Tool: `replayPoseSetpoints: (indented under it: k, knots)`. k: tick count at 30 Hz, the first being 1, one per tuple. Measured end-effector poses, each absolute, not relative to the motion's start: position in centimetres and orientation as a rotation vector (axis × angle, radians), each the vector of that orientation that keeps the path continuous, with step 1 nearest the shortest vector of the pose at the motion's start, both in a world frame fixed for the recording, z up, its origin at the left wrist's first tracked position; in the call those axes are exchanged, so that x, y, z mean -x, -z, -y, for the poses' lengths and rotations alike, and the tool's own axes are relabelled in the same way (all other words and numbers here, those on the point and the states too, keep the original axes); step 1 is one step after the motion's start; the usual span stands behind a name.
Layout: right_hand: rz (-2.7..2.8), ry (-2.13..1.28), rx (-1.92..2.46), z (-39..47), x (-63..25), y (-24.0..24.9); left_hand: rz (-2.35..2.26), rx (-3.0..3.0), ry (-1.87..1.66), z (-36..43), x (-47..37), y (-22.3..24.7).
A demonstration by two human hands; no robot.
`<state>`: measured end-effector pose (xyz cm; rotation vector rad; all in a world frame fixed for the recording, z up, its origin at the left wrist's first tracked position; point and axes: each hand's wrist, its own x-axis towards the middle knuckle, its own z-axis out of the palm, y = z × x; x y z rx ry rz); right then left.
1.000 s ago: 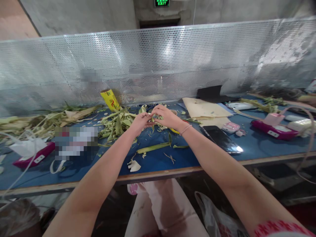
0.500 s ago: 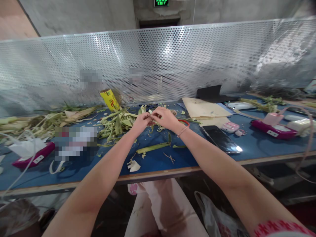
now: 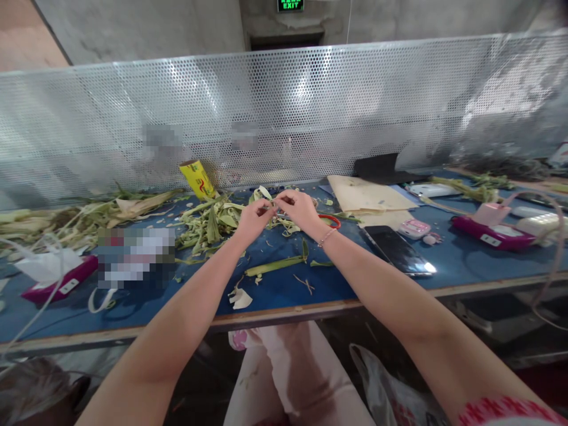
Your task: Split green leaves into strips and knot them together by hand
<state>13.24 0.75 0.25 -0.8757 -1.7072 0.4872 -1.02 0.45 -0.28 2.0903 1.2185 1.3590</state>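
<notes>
My left hand and my right hand meet at the fingertips over the middle of the blue table. Both are closed in a pinch, and whatever lies between the fingers is too small to name. Just left of them is a pile of green and pale plant pieces. A red ring-shaped object lies by my right wrist. Nearer the front edge are a green stalk and a whitish leaf piece.
A yellow container leans by the perforated metal screen. Dry husks lie at the left. Rightward are a black phone, brown paper and a magenta power strip. Another magenta strip sits left.
My right hand has moved slightly up, and the fingers of both hands have shifted where they meet. A pale leaf behind them shows a little higher.
</notes>
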Motion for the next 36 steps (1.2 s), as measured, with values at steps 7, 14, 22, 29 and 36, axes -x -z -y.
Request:
replayPoseSetpoints:
  k: [7, 14, 22, 29, 36]
  knots:
    - [1.549, -0.774, 0.919, -1.4, -13.0, 0.0, -1.211, -2.02, -1.503, -0.3, 0.8, 0.1]
    - [1.393, -1.127, 0.829, -1.5, -12.1, 0.2, -1.116, -1.979, -1.555, -0.9, 1.3, 0.2]
    - [1.471, -0.701, 0.708, -1.5, -12.8, 0.0, -1.05, -1.899, -1.48, -0.4, 0.9, 0.0]
    - [1.758, -0.386, 0.686, -0.8, -13.4, -0.4, -0.989, -1.884, -1.37, -0.5, 0.8, 0.1]
    - [1.739, -0.635, 0.782, -1.0, -13.4, -0.5, -1.147, -2.18, -1.289, -0.2, 0.7, 0.4]
